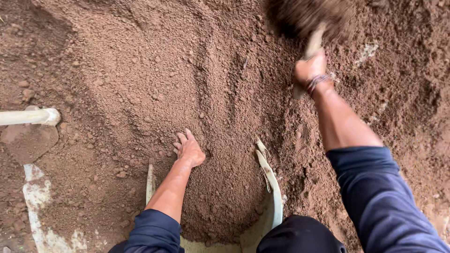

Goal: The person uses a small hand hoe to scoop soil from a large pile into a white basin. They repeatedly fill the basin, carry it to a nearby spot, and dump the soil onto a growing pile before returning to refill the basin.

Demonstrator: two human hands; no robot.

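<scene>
A: Where are the hands now?

B: The left hand [190,149] lies flat on the loose brown soil [164,70], fingers spread apart, holding nothing. It is just above the pale sack [271,185], whose mouth gapes at about six o'clock and is already filled with soil. The right hand [309,70] is up at one o'clock, closed around a pale wooden handle [315,42].

A: What is on the end of that handle?

B: It is blurred and covered with soil, so I cannot tell; perhaps a hoe blade.

A: How will the soil handle?

B: I think it is dry and crumbly, with small clods. It flows and slips through fingers, so cupped palms or a blade are better than pinching. A full sack will likely be heavy and floppy; the rim is the place to take it.

A: Anything else?

B: Another pale handle [29,116] lies at nine o'clock.
</scene>
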